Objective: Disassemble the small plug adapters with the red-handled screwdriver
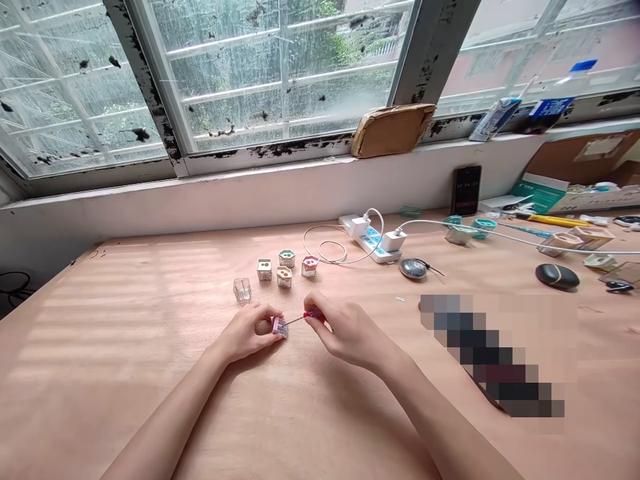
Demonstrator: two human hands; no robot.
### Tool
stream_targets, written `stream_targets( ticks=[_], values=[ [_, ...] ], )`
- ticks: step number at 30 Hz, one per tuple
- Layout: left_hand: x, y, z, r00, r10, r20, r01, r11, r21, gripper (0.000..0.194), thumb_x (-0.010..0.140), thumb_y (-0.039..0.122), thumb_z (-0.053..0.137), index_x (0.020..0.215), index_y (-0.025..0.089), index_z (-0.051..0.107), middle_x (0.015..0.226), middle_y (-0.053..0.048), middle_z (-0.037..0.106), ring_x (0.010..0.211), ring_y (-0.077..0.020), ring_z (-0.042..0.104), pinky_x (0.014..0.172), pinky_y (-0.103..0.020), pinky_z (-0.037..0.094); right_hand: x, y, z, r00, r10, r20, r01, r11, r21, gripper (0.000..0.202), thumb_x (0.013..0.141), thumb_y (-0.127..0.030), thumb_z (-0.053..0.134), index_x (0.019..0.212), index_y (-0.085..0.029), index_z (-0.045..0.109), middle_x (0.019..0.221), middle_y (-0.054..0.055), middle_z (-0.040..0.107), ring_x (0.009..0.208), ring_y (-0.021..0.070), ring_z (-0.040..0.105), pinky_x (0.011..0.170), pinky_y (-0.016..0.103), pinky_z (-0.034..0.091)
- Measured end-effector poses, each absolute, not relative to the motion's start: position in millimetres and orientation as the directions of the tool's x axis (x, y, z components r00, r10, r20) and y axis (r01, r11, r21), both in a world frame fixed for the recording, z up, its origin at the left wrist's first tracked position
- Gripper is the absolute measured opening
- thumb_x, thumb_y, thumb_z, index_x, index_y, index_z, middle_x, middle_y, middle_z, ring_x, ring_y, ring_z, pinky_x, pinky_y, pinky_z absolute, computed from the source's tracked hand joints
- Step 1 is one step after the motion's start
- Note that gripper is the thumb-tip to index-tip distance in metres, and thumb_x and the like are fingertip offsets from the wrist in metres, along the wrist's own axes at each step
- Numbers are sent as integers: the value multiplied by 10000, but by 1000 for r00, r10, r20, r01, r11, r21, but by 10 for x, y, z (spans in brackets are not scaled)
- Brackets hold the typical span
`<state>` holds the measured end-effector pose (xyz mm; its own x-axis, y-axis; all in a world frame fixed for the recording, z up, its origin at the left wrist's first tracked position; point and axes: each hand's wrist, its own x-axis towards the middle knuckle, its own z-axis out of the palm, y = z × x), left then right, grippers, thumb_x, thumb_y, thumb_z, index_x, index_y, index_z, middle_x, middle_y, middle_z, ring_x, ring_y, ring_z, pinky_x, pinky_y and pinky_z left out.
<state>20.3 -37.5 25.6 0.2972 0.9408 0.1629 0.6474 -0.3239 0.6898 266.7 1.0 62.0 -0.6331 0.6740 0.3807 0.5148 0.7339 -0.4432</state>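
My left hand [250, 330] pinches a small pink-and-clear pencil sharpener [281, 327] near the tabletop, its side turned to the right. Closed around the red handle of a screwdriver [295, 321], my right hand [345, 333] holds the thin metal shaft nearly level, with its tip at the sharpener. The exact contact point is too small to make out. Just beyond the hands stand several two-hole sharpeners with clear bodies: a cream one [264, 269], a green-topped one [287, 258], an orange-topped one [284, 277] and a pink-topped one [309, 267]. A clear empty case [242, 289] lies left of them.
Behind, a white power strip [375, 241] carries two chargers and a looping cable. To the right are a round grey object [413, 268], a black mouse [557, 276], more sharpener parts [560, 243], an upright phone [466, 191] and a pixelated patch [495, 357].
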Motion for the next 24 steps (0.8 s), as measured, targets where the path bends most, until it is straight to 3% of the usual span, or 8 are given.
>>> stream_targets(
  ticks=[6,12,18,24],
  values=[
    [192,-362,226,299,939,171,648,-331,686,289,844,317,748,1115,228,695,1041,-51,714,950,-206,649,897,-341,504,2665,63,576,-561,734,381,629,678,-380,325,986,-427,544,741,-218,508,588,22,630,510,163,555,514,279,250],
    [189,-362,236,305,937,172,642,-335,690,290,851,324,744,1120,231,694,1055,-46,712,963,-205,655,902,-336,502,2705,73,633,-630,714,304,519,679,-519,19,940,-229,524,922,-228,530,782,17,696,641,173,615,567,261,353],
    [193,-362,245,308,935,177,648,-342,680,285,853,332,742,1116,232,695,1058,-50,716,970,-212,658,916,-341,505,2689,87,585,-574,742,346,603,669,-434,331,973,-430,551,721,-220,506,603,25,639,505,161,528,520,284,273],
    [191,-361,240,305,937,169,662,-336,670,282,856,338,739,1113,229,696,1042,-52,710,955,-212,657,902,-336,505,2693,47,632,-637,698,327,519,702,-488,80,942,-258,528,868,-229,539,721,16,679,606,172,585,559,265,314]
  ],
)
